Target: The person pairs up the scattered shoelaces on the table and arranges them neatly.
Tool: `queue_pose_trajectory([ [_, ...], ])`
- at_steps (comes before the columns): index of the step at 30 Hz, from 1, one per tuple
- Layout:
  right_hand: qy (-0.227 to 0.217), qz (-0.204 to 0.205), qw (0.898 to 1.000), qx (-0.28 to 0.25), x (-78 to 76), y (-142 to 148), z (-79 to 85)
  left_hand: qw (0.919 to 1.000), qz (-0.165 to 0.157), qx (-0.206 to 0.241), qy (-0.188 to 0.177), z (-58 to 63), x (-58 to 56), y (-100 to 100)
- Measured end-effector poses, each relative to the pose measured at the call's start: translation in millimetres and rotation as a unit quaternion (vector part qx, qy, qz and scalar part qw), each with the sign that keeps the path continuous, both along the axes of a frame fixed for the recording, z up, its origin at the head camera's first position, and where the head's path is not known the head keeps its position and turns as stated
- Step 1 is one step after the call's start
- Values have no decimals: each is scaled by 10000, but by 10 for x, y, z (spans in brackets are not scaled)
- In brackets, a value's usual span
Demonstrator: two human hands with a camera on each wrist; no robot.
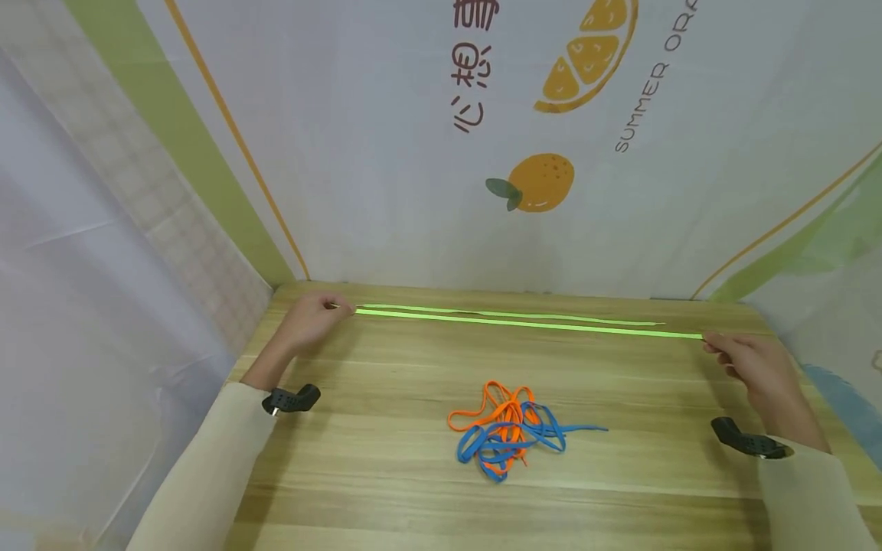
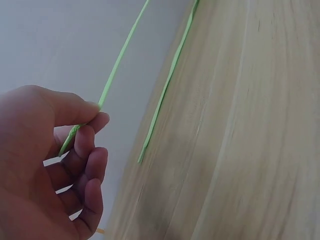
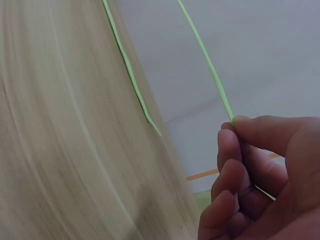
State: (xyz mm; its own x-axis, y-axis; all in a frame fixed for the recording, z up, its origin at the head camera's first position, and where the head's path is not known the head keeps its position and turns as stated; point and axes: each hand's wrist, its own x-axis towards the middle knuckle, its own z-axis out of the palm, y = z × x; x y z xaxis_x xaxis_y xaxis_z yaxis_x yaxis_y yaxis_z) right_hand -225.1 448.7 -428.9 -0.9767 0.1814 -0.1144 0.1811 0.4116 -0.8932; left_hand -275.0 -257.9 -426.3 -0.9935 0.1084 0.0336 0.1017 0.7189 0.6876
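A thin green lace is stretched taut across the far part of the wooden table. My left hand pinches its left end between thumb and forefinger. My right hand pinches the right end the same way. The held lace runs just above the table. A second green lace lies straight on the wood just behind it, with loose ends visible in both wrist views.
A tangle of orange and blue laces lies in the middle of the table, nearer to me. A printed backdrop with oranges closes the far edge. Plastic sheeting hangs at the left.
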Motion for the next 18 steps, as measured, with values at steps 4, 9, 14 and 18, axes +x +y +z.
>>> queue_pose_trajectory([
  [4,-136,-91,9998,93,-108,31,-38,9999,-41,-158,44,-40,-108,48],
  [9,-197,-173,9996,80,-210,24,-85,9995,-31,-302,12,-74,-192,99],
  [14,-210,-279,9991,243,-297,7,-124,9989,6,-460,-30,-95,-253,151],
  [18,-290,-248,9968,699,-365,-5,-143,9982,46,-592,-65,-104,-292,194],
])
